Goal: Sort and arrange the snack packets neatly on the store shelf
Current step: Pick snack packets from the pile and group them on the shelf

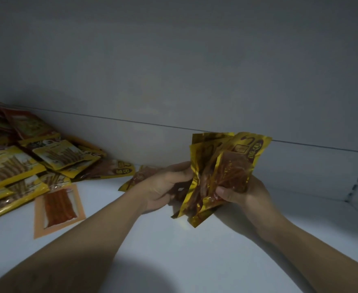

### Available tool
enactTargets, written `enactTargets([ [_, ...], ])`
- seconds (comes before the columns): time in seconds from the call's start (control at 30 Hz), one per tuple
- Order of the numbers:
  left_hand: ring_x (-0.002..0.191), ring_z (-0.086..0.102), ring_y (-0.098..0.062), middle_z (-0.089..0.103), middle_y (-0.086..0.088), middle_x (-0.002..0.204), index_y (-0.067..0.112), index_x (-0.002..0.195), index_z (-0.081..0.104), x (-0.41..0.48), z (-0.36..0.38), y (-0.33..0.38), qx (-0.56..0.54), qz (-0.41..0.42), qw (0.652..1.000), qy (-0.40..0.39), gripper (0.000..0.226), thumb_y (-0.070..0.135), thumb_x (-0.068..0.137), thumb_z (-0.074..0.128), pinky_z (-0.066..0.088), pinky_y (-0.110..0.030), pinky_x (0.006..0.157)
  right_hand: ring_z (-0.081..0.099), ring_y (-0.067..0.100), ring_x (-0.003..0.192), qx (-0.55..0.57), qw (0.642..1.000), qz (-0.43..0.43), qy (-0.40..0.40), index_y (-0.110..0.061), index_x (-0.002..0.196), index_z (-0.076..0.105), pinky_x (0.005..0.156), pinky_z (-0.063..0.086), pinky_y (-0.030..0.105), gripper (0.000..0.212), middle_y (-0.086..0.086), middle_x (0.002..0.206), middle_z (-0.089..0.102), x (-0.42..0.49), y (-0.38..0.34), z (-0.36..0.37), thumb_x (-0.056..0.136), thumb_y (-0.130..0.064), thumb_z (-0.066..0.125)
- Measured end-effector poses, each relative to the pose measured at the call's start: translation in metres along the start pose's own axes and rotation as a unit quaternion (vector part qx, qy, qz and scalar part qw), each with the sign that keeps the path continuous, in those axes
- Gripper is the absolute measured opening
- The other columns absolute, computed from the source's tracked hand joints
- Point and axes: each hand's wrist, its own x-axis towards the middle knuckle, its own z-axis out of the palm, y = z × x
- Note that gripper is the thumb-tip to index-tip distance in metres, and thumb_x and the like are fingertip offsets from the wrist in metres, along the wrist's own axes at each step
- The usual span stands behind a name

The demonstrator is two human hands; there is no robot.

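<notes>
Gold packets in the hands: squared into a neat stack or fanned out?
Fanned out: the gold packets splay at different angles, top corners apart, held between the left hand and right hand.

Both bare forearms are reaching in, the left from 7 o'clock, the right from 4 o'clock. The left hand is gripping the bundle of packets at its 9 o'clock edge; the right hand is pinching it, thumb in front.

White shelf: yellow packet heap at nine o'clock, orange packet flat beside it, gold packet, perhaps two, near centre.
</notes>
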Motion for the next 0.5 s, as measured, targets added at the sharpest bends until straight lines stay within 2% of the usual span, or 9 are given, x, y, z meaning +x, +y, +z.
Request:
enactTargets([
  [0.07,0.092,0.072,-0.011,0.075,0.003,0.105,0.034,0.101,0.076,0.001,0.002,-0.001,0.04,0.007,0.999,0.028,0.055,0.066,0.057,0.082,0.057,-0.025,0.07,0.071,0.009,0.094,0.011,1.0,0.006,-0.011,-0.019,0.109,0.068,0.079,0.051,0.024,0.055,-0.008,0.1,0.076,0.0,0.0,0.001,0.059,-0.025,0.089],
  [0.13,0.106,0.07,-0.017,0.073,0.004,0.114,0.038,0.111,0.071,0.005,0.003,-0.004,0.092,0.019,0.992,0.087,0.069,0.081,0.057,0.071,0.055,-0.04,0.093,0.07,0.008,0.094,0.022,1.0,0.009,-0.001,-0.021,0.11,0.067,0.081,0.051,0.025,0.056,-0.009,0.101,0.076,0.001,0.0,0.003,0.057,-0.029,0.085],
  [0.17,0.109,0.068,-0.016,0.073,0.007,0.116,0.043,0.11,0.069,0.007,0.006,-0.005,0.117,0.038,0.985,0.119,0.067,0.086,0.06,0.064,0.052,-0.044,0.099,0.07,0.008,0.094,0.025,1.0,0.009,0.011,-0.022,0.11,0.067,0.082,0.052,0.026,0.055,-0.01,0.101,0.076,0.001,0.001,0.004,0.057,-0.03,0.082],
  [0.23,0.109,0.066,-0.009,0.072,0.014,0.112,0.047,0.107,0.066,0.009,0.01,-0.008,0.191,0.089,0.96,0.182,0.051,0.083,0.074,0.049,0.05,-0.043,0.1,0.07,0.007,0.093,0.015,0.999,0.005,0.038,-0.024,0.107,0.068,0.082,0.052,0.027,0.047,-0.013,0.099,0.076,0.001,0.004,0.006,0.063,-0.028,0.083],
  [0.3,0.101,0.064,-0.003,0.07,0.01,0.106,0.035,0.111,0.06,0.011,0.009,-0.011,0.275,0.135,0.922,0.234,0.04,0.064,0.089,0.043,0.051,-0.038,0.094,0.069,0.002,0.091,-0.002,0.998,0.002,0.057,-0.028,0.104,0.067,0.079,0.051,0.023,0.04,-0.019,0.096,0.074,0.001,0.006,0.008,0.07,-0.022,0.085],
  [0.37,0.082,0.062,-0.002,0.068,0.0,0.095,0.021,0.111,0.053,0.014,0.006,-0.012,0.33,0.176,0.89,0.261,0.023,0.04,0.1,0.047,0.05,-0.027,0.076,0.067,-0.005,0.089,-0.012,0.998,-0.004,0.061,-0.031,0.103,0.065,0.076,0.05,0.017,0.039,-0.024,0.095,0.073,0.001,0.008,0.01,0.072,-0.021,0.085],
  [0.43,0.074,0.06,0.0,0.064,-0.001,0.083,0.021,0.106,0.045,0.015,0.004,-0.01,0.358,0.189,0.87,0.281,0.007,0.025,0.101,0.048,0.042,-0.012,0.056,0.065,-0.011,0.083,-0.018,0.998,-0.012,0.064,-0.032,0.101,0.064,0.067,0.048,0.007,0.038,-0.03,0.091,0.071,0.002,0.007,0.009,0.072,-0.022,0.085],
  [0.5,0.069,0.059,0.008,0.061,0.008,0.083,0.029,0.104,0.042,0.015,0.002,-0.007,0.341,0.171,0.879,0.286,0.013,0.02,0.099,0.05,0.04,-0.007,0.052,0.065,-0.012,0.08,-0.014,0.997,-0.014,0.071,-0.029,0.103,0.066,0.061,0.045,0.003,0.038,-0.029,0.089,0.071,0.003,0.006,0.008,0.071,-0.021,0.086],
])
